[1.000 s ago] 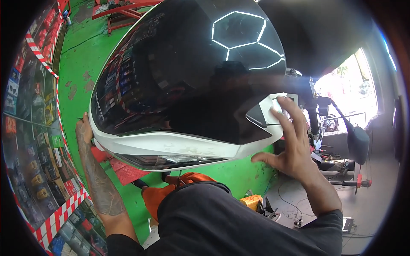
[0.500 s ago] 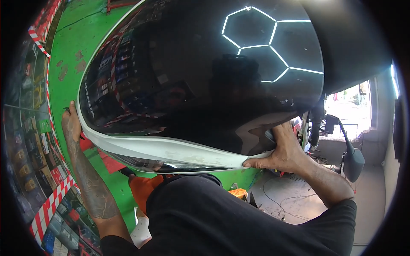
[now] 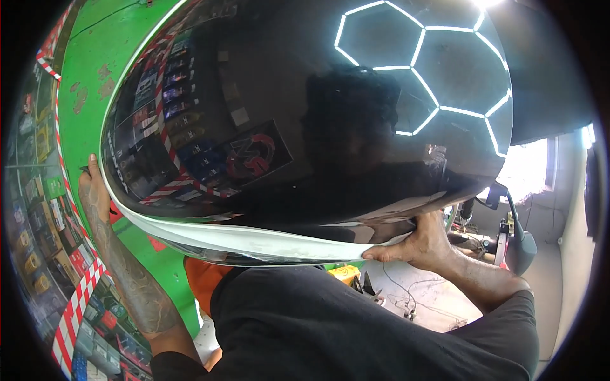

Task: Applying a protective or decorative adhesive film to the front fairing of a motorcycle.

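Note:
A large glossy black curved panel (image 3: pixel 267 120) with a white edge strip (image 3: pixel 254 242) fills the middle of the view, close to my chest. It looks like vehicle bodywork, but its exact kind is not clear. Along its lower edge, under the white strip, runs a dark shiny band. My left hand (image 3: pixel 95 193) holds the left side, thumb up along the rim, most fingers hidden behind. At the lower right corner my right hand (image 3: pixel 424 244) is closed on the edge, thumb on the white tip and fingers out of sight underneath. Honeycomb ceiling lights reflect in the gloss.
At the left, red-and-white striped tape (image 3: pixel 79 305) borders a display of boxed goods (image 3: pixel 47 238) beside the green floor (image 3: pixel 95 70). A motorcycle mirror (image 3: pixel 522 251) stands at the right. Cables (image 3: pixel 406 298) and a yellow object (image 3: pixel 345 274) lie lower right.
The panel has shifted slightly and tilted, so its reflections have slid and more lights show in it. My left hand appears a little farther left; both hands keep their hold.

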Available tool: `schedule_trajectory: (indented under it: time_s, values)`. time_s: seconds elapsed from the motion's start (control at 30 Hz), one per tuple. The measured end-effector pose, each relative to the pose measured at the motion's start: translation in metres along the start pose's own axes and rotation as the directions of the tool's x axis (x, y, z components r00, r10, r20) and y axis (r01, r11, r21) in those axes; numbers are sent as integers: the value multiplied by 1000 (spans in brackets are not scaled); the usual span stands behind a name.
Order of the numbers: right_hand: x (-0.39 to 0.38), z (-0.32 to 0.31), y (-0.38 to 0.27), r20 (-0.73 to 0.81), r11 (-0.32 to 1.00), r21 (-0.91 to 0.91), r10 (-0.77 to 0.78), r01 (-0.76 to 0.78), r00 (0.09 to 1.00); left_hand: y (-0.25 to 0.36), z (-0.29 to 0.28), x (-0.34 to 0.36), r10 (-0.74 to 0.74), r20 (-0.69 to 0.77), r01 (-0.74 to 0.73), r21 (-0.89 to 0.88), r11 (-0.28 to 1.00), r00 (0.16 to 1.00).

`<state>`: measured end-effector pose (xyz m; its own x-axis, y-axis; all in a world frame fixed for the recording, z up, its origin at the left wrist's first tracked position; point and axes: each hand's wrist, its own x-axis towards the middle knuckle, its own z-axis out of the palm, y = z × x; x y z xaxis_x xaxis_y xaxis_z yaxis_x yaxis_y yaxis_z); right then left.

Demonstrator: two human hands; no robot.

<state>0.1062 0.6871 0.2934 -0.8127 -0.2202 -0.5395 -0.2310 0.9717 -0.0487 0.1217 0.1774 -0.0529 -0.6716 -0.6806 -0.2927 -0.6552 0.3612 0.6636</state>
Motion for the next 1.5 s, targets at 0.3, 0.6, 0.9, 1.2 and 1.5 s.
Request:
schedule_trajectory:
  time_s: [0.3, 0.6, 0.9, 1.2, 1.5]
  values:
    - [4, -1, 3, -277, 992, 86, -67, 95, 959, 13, 5, -19, 74, -90, -87, -155, 984, 993]
    - [-2, 11, -6, -572, 970, 136, -91, 203, 815, 18, -8, -49, 46, -12, -47, -378, 924, 999]
    - [-22, 71, -37, -764, 957, 270, 147, 104, 628, 25, -62, -26, 417, -62, -399, -445, 802, 907]
    - [41, 157, -126, -885, 848, 462, 459, -261, -76, 45, -117, 40, 711, 356, -551, -457, 698, 606]
    - [71, 147, -146, -770, 766, 601, 477, -228, -424, 144, -116, 68, 812, 378, -747, -342, 570, 446]
